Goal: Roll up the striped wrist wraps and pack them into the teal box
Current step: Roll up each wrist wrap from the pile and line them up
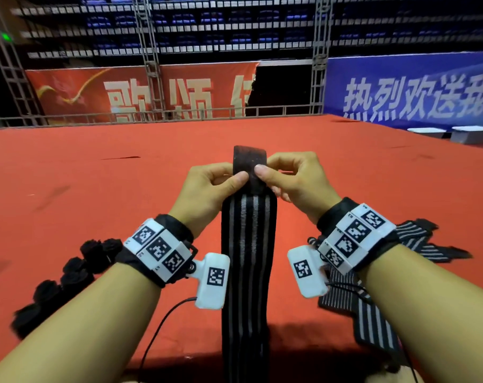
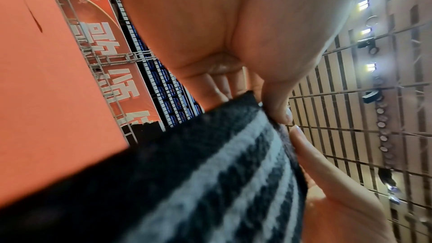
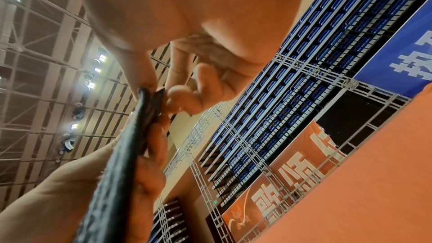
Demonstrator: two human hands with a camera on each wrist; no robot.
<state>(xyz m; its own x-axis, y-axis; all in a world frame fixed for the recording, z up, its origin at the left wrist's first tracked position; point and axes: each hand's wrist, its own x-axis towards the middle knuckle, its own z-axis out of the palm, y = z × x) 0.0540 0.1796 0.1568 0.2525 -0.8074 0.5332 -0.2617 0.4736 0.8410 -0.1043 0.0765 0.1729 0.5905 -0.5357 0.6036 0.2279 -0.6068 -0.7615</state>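
A long black wrist wrap with grey stripes [image 1: 247, 244] is held up above the red table and hangs down past its front edge. Its dark fastener end [image 1: 250, 161] stands up between my hands. My left hand [image 1: 218, 186] pinches the wrap's left edge with thumb and fingers; my right hand [image 1: 287, 178] pinches the right edge. In the left wrist view the striped wrap [image 2: 210, 182] fills the lower frame under my thumb. The right wrist view shows the wrap [image 3: 131, 145] edge-on between both hands. The teal box is not in view.
More striped wraps [image 1: 373, 313] lie in a loose pile under my right forearm. Several black rolled wraps [image 1: 69, 275] sit in a row under my left forearm. The red table [image 1: 124, 175] stretches far ahead. Two white blocks [image 1: 456, 132] stand at the far right.
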